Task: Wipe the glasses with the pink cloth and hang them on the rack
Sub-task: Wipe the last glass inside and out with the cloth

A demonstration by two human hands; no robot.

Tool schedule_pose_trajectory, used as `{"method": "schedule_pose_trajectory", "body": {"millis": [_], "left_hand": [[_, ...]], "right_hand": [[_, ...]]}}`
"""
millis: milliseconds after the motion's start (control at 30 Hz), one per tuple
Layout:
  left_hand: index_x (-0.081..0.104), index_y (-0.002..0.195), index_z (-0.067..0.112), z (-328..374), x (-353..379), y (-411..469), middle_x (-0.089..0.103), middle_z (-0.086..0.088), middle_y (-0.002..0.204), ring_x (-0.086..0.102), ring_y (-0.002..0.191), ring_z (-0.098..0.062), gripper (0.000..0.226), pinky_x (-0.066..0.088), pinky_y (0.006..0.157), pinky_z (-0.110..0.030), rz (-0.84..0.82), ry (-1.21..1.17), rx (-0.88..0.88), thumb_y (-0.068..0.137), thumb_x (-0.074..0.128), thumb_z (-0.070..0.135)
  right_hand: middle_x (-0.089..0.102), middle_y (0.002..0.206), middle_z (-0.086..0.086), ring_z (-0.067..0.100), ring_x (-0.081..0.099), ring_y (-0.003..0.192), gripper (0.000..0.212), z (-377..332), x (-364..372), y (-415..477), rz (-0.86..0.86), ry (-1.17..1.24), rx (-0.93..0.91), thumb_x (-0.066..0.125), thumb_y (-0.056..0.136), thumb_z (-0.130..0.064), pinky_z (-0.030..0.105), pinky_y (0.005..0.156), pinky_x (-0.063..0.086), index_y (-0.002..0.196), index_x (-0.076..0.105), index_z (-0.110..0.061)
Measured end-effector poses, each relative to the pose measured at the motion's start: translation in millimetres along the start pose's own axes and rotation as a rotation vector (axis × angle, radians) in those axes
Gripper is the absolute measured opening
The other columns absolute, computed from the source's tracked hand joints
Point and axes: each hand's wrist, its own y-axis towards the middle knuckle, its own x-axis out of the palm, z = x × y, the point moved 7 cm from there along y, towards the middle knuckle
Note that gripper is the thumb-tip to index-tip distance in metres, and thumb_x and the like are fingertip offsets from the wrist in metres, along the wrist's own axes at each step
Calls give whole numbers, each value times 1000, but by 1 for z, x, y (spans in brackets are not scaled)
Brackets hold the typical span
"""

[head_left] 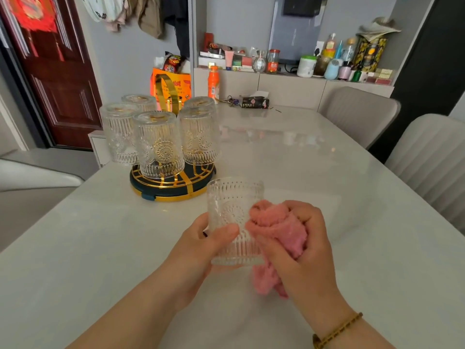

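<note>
Both forearms reach in from the near edge, a beaded bracelet point(337, 331) on the right wrist. The left hand point(208, 238) grips the patterned glass point(231, 205) near and centre over the pale worktop point(314, 159), thumb across its near face and the other fingers wrapped behind. That probably steadies it against the rubbing. The right hand point(302, 238) has its fingers clenched on the bunched pink cloth point(279, 222), which is pressed to the glass's right side with a tail hanging below. This looks like wiping in progress, with hanging yet to come.

Farther left stands the round dark rack point(173, 190) with gold trim and a gold loop handle point(167, 91). Five matching hung glasses point(157, 144) sit on it mouth down, likely so they drain and stay clean. I cannot make out a free peg. The crowded glasses would make the approach tight, and the nearest one stands between the hands and the rack's middle.

At the far edge are an orange bottle point(213, 83), a tissue pack point(254, 102) and keys. Two padded chairs point(359, 112) stand on the right.
</note>
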Motion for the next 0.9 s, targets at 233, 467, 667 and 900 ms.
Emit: {"method": "schedule_pose_trajectory", "body": {"millis": [233,467,667,900], "left_hand": [[55,117,17,3,3,-4,71,-8,104,70,89,-21,81,57,63,-29,-28,-57,20,42,68,43],[56,115,19,1,0,-4,71,-6,100,70,88,-20,78,56,68,-31,-5,21,9,42,69,45],[55,117,18,-2,9,-7,69,-8,107,69,93,-22,83,57,73,-31,-48,5,-10,40,69,44],[59,107,16,9,-2,-3,74,-3,90,71,79,-17,58,56,58,-27,-8,-98,70,55,66,39]], "right_hand": [[57,68,-9,-7,53,57,27,27,-11,4,109,40,140,72,73,-14,7,55,43,74,46,-20],[55,84,-14,0,55,72,26,-1,1,-2,-26,-100,-102,68,61,-34,7,61,43,71,46,-25],[57,66,-10,-9,53,58,27,22,-22,6,204,-33,106,69,77,-11,5,54,41,74,46,-24],[58,71,-16,-4,52,61,24,11,-1,-3,21,-21,-12,69,60,-25,7,57,41,70,48,-22]]}}
